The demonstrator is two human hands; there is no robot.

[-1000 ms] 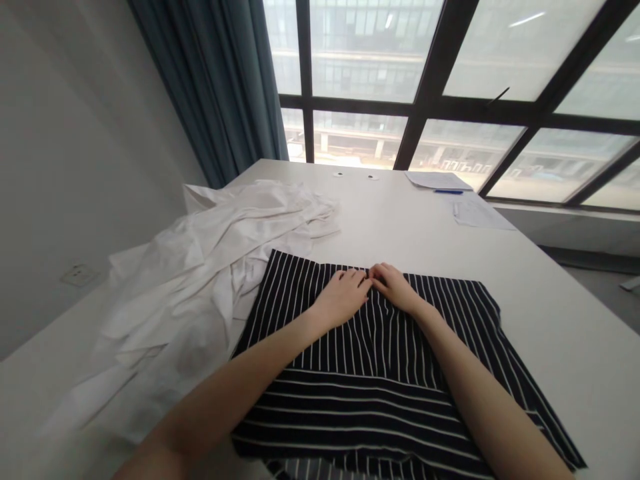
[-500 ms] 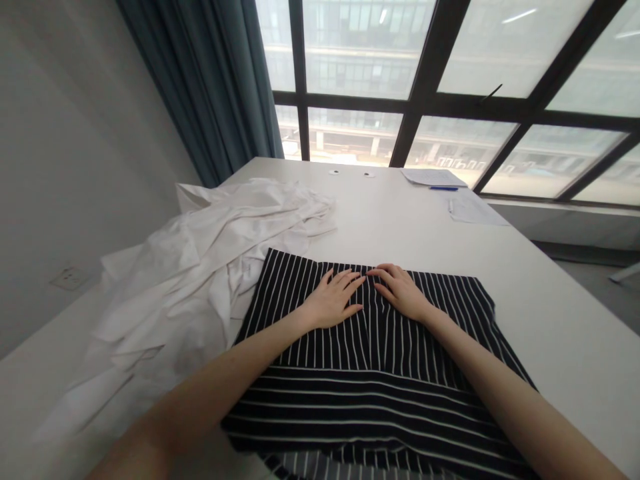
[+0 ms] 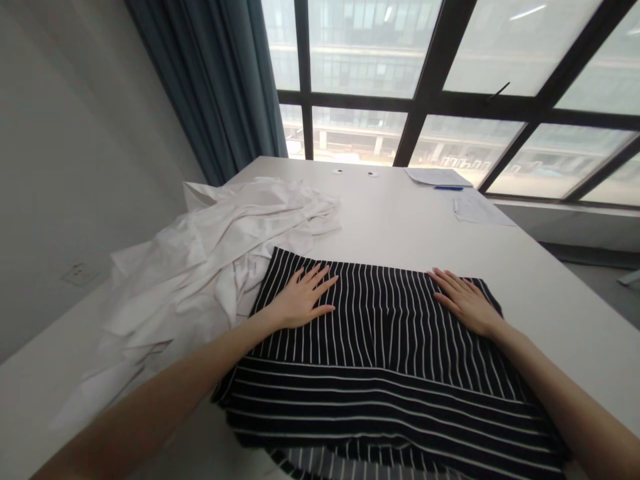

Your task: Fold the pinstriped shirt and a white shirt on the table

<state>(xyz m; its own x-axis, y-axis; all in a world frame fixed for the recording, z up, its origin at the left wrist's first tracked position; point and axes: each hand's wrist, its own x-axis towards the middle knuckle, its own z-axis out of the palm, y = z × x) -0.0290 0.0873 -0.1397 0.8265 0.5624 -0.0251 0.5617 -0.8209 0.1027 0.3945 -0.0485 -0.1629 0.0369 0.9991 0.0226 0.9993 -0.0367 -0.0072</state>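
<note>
A black garment with thin white stripes [image 3: 380, 347] lies folded flat on the white table [image 3: 550, 300] in front of me. My left hand [image 3: 300, 300] rests flat on its far left part, fingers stretched out and spread. My right hand [image 3: 463, 300] lies flat on its far right part near the corner, fingers stretched out too. Neither hand grips the cloth. The near fold of the garment shows stripes running crosswise.
A crumpled pile of white cloth [image 3: 200, 260] lies left of the striped garment, touching its left edge. At the far right of the table are sheets of paper [image 3: 440, 177] and a blue pen [image 3: 449, 188]. A blue curtain [image 3: 220, 80] and large windows stand behind.
Both hands were together at the middle of the garment's far edge. They have slid apart over the cloth, the left one leftward and the right one rightward, fingers now flat.
</note>
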